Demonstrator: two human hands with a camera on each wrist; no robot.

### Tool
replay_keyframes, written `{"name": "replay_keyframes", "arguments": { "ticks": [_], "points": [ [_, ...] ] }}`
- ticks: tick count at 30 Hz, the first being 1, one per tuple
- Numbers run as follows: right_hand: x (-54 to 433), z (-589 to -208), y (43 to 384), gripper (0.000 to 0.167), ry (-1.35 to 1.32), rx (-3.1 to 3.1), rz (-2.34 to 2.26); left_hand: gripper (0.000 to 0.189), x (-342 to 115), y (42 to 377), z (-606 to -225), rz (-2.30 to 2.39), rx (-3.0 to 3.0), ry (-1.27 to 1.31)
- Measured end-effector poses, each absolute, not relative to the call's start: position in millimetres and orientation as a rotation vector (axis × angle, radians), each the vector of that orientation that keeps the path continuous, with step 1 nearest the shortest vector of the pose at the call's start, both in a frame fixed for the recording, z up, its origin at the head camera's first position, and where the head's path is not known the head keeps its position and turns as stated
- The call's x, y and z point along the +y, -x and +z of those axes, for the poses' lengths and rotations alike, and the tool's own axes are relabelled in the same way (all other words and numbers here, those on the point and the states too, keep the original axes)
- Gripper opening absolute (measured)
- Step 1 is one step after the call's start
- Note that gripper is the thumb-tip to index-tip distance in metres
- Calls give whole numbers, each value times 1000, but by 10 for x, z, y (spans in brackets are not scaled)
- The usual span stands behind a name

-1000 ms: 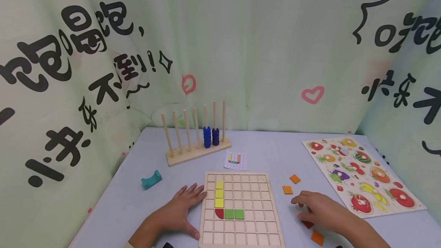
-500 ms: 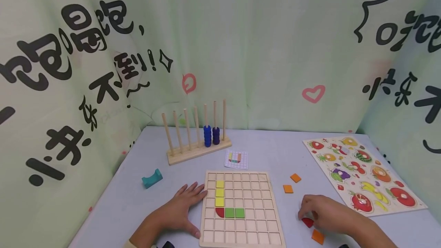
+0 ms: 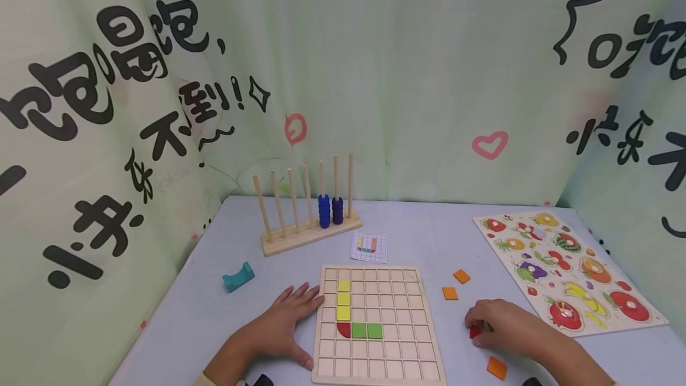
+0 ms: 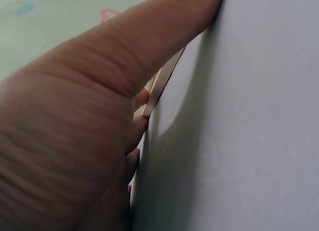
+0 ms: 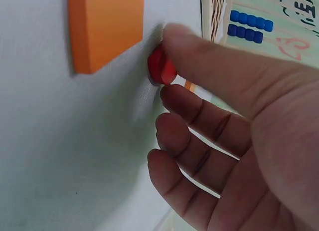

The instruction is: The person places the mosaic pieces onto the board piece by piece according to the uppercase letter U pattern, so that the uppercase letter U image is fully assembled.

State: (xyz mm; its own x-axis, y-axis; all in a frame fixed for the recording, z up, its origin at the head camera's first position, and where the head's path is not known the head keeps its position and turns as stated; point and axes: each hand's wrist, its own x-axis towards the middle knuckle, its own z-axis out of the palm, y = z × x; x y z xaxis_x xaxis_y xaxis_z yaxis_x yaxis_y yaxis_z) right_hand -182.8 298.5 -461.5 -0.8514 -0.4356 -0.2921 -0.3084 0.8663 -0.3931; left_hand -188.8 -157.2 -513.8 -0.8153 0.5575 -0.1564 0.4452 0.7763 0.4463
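Observation:
My left hand (image 3: 276,327) lies flat on the table with its fingers spread. Its fingertips and thumb touch the left edge of the wooden grid board (image 3: 396,338). On the board stand yellow squares (image 3: 343,299) in a column, a red quarter-round tile (image 3: 344,329) below them, and two green squares (image 3: 367,330) beside it. Right of the board, my right hand (image 3: 509,326) pinches another red tile (image 5: 162,66) between thumb and index finger, close above the table. The hand hides part of this tile in the head view.
Orange tiles (image 3: 496,368) lie near the right hand, two of them farther off (image 3: 450,293). A pattern card (image 3: 368,248), a peg rack (image 3: 311,237) with blue beads, a teal block (image 3: 238,277) and a fruit puzzle board (image 3: 568,273) surround the grid board.
My right hand has come down over the red tile and its thumb and index finger have closed on it. The left hand stays at the board's edge.

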Motion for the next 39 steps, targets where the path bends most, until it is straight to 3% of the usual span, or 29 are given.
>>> {"name": "replay_keyframes", "arguments": {
  "ticks": [8,15,26,39],
  "points": [
    [3039,-4592,1802,25,649,2695,-462,121,-1563,1884,-5113,568,2694,-764],
    [3033,-4632,1826,40,780,2667,-482,121,-1572,1897,-5146,580,2687,-768],
    [3006,-4630,1811,23,761,2670,-475,121,-1581,1897,-5155,569,2683,-775],
    [2965,-4649,1795,18,714,2695,-416,121,-1582,1900,-5145,562,2691,-763]
  ]
}}
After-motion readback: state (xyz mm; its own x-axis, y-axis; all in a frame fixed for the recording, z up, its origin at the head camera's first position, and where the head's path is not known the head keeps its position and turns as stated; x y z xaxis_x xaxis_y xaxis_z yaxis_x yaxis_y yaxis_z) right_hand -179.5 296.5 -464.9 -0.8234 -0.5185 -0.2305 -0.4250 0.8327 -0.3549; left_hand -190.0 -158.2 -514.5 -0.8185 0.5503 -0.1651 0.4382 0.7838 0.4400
